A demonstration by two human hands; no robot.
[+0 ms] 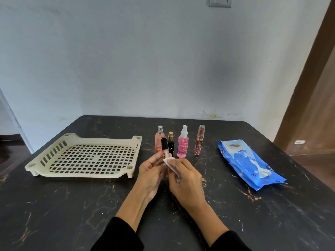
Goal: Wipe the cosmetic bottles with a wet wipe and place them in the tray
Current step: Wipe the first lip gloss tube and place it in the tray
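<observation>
My left hand (151,173) grips a slim lip-gloss tube (164,147) with a black cap, held upright over the table. My right hand (186,180) holds a folded white wet wipe (169,162) against the tube's lower part. Behind the hands stand several bottles: a peach spray bottle (159,140), a small black bottle with a gold cap (170,144), a pink spray bottle (182,143) and a thin reddish tube (199,140). The cream perforated tray (85,173) lies to the left with nothing in it.
A blue pack of wet wipes (248,163) lies on the right of the dark marbled table (72,205). A pale wall rises right behind the table's far edge, and a brown door frame (311,87) stands at the right.
</observation>
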